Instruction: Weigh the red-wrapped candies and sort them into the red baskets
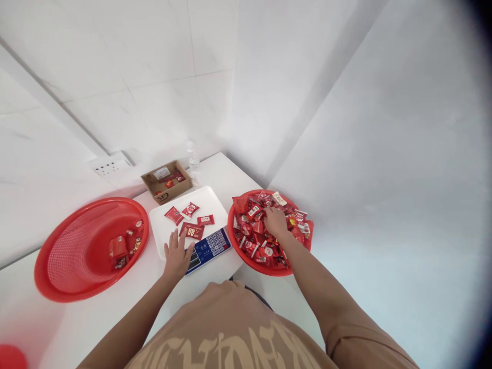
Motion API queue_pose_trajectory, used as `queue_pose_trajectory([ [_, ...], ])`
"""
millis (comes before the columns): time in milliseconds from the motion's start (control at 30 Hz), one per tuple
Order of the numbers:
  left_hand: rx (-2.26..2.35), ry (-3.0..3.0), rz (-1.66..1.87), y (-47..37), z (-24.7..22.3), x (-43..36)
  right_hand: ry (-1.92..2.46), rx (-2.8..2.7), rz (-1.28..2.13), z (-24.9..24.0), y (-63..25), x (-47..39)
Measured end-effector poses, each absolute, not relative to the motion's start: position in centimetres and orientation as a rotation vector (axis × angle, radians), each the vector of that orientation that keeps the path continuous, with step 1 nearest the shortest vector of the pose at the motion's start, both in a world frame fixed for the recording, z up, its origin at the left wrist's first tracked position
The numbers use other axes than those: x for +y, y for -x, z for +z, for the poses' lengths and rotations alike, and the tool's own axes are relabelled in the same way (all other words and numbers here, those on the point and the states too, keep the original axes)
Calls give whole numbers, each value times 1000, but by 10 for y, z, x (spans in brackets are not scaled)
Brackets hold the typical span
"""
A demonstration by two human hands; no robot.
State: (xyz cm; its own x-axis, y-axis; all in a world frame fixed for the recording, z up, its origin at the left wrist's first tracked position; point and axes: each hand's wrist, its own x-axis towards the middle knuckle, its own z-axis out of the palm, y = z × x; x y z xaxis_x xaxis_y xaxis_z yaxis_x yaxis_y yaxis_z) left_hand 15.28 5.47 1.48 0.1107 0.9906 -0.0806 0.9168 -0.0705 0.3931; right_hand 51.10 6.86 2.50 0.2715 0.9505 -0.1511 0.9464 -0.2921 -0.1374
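My left hand (177,258) rests at the front edge of a white weighing scale tray (215,197), fingers spread and holding nothing. Its fingertips are close to a larger dark red packet (192,230), and its thumb lies by the scale's blue keypad (213,250). Three smaller red packets, among them a Kit Kat-like one (189,209), also lie on the tray. To the right, my right hand (275,221) reaches down into a red plastic basket (231,225) heaped with small red snack packets (268,251). Its fingers are curled among the packets; what they grip is hidden.
A second red basket (69,246), tilted, stands on the left with several packets in it. Behind the scale are an open cardboard box (169,193) with red packets and a clear bottle (192,159). Walls border the white table (226,169); a socket panel (111,165) is mounted behind.
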Motion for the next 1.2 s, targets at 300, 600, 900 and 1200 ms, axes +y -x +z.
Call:
queue_pose_trajectory([
  [300, 1774, -2087, 341, -161, 15, 54, 2608, -1892, 392, 30, -514, 69],
  [600, 1754, -2076, 332, -157, 13, 42, 2562, -1894, 341, 34, -515, 60],
  [900, 1749, -2041, 263, -151, 14, 32, 1932, -1468, 617, 38, -452, 63],
  [1200, 1766, -2059, 271, -145, 16, 28, 1460, -1123, 1494, 32, -338, 82],
])
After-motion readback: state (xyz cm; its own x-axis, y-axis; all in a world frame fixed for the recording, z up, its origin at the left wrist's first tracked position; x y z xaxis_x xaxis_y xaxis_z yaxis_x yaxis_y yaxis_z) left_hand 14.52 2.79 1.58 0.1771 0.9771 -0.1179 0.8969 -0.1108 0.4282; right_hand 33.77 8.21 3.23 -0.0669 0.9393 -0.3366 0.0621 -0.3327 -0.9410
